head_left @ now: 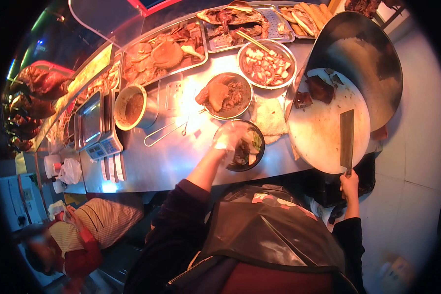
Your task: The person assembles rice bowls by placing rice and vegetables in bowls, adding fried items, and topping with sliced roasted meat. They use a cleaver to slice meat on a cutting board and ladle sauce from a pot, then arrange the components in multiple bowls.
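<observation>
My right hand (pixel 349 185) is closed round the handle of a cleaver (pixel 347 139). Its broad blade rests over the right side of a round white chopping board (pixel 316 132). Dark brown roasted meat pieces (pixel 321 89) sit at the board's far edge. My left hand (pixel 229 137), which looks covered by a thin clear glove, is over the left side of a black bowl (pixel 261 151). Dark food, pale pieces and some green leaves show in that bowl. Glare and blur hide the left fingers, so their grip is unclear.
Beyond the black bowl stand a metal bowl of meat (pixel 220 95) and a bowl of chopped pieces (pixel 267 66) with tongs. A folded cloth (pixel 269 117) lies beside the board. Leftward are a pot (pixel 131 105) and a scale (pixel 104 147). Another person (pixel 81 240) is at lower left.
</observation>
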`<action>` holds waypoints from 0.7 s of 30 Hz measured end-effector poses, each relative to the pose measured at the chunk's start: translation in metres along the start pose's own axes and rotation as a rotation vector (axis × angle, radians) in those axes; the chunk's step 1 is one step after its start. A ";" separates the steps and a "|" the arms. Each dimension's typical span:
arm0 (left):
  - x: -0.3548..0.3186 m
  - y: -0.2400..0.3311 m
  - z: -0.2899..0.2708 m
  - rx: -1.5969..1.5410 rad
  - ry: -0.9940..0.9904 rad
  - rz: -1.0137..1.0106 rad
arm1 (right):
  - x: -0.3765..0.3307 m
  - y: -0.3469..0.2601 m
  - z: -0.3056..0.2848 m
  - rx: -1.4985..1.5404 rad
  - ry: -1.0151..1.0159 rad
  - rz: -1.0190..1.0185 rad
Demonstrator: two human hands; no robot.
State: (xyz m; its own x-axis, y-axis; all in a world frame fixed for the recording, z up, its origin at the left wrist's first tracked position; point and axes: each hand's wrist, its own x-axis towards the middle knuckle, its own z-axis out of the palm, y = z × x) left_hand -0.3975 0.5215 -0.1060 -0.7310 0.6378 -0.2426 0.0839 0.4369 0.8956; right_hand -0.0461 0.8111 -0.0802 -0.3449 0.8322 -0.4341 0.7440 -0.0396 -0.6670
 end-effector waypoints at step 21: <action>0.082 0.035 -0.062 -0.414 -0.410 -0.188 | 0.027 -0.009 0.000 -0.082 -0.028 0.021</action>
State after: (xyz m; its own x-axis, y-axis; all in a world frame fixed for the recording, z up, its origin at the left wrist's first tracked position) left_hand -0.4967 0.5497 -0.0717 -0.3802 0.8019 -0.4609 -0.3518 0.3355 0.8739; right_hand -0.0617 0.8343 -0.0862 -0.3437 0.8161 -0.4646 0.7952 -0.0102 -0.6062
